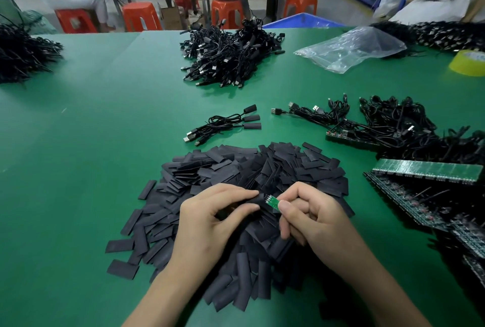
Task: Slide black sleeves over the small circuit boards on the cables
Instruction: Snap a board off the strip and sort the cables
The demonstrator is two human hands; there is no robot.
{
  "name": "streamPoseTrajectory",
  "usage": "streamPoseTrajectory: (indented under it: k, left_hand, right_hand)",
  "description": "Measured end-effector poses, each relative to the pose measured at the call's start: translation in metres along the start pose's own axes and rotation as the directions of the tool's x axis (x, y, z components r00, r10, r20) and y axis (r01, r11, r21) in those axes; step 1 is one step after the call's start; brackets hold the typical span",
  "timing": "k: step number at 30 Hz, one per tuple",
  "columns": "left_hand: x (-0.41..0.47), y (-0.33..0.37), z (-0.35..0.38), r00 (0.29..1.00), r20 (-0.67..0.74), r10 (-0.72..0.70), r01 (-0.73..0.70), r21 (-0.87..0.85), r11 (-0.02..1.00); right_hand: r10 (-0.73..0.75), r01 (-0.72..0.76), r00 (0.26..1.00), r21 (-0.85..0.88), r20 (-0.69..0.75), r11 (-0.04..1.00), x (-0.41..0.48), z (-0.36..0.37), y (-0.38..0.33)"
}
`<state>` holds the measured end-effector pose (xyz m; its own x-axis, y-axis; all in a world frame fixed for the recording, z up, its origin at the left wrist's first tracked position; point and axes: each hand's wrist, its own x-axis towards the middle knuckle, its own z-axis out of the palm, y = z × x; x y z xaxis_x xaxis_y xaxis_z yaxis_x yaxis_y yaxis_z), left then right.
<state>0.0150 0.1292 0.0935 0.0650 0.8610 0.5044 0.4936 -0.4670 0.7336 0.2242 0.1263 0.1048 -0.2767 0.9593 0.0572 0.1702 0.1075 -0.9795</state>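
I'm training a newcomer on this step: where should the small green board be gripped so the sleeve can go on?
Pinch the green board at its right end, coming from the right, as the right hand does. Its left end points at the black sleeve that the left hand pinches, so that end should likely stay bare.

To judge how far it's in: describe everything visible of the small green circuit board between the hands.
The circuit board is a small, thin green rectangle with tiny reddish parts at its left end. The right hand pinches its right end; its left end sits at the mouth of the black sleeve that the left hand holds, above the sleeve pile. Mostly uncovered; its cable is hidden.
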Motion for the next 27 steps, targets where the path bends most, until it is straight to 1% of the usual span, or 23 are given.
streamPoseTrajectory:
  k: [6, 9, 12, 14, 18, 20, 24, 27]
  left_hand:
    - [0.0000, -0.0026, -0.0012, 0.996, 0.035, 0.086, -0.087, 0.046, 0.995]
    - [-0.0002, -0.0060, -0.0025, 0.984, 0.104, 0.143, -0.151, 0.075, 0.986]
    - [-0.0002, -0.0082, -0.0036, 0.967, 0.167, 0.192, -0.207, 0.074, 0.976]
    - [0.0004, -0.0091, -0.0033, 0.958, 0.192, 0.211, -0.227, 0.062, 0.972]
    - [-0.0009, -0.0094, -0.0008, 0.939, 0.239, 0.246, -0.262, 0.034, 0.965]
    - [-0.0015, -0.0088, 0.0010, 0.946, 0.213, 0.246, -0.259, 0.038, 0.965]
    - [-0.0005, -0.0080, -0.0001, 0.959, 0.096, 0.267, -0.275, 0.077, 0.959]
    - [-0.0003, -0.0074, -0.0011, 0.956, 0.087, 0.279, -0.286, 0.076, 0.955]
  right_hand:
    - [0.006, -0.006, 1.000, -0.046, -0.002, 0.999, 0.0000, 0.0000, 0.0017]
    - [0.005, -0.003, 1.000, -0.124, 0.016, 0.992, 0.0001, 0.0001, 0.0030]
    - [0.009, -0.002, 0.999, -0.164, 0.042, 0.986, -0.0010, 0.0005, 0.0040]
    - [0.025, -0.015, 0.998, -0.152, 0.061, 0.988, -0.0011, 0.0008, 0.0041]
    - [0.058, -0.054, 0.994, -0.045, 0.096, 0.998, -0.0006, 0.0020, 0.0051]
    - [0.056, -0.055, 0.993, -0.016, 0.105, 0.998, -0.0003, 0.0019, 0.0033]
    - [0.080, -0.089, 0.992, 0.098, 0.096, 0.991, 0.0001, 0.0004, -0.0013]
    - [0.050, -0.056, 0.995, 0.070, 0.084, 0.996, -0.0007, -0.0011, -0.0018]
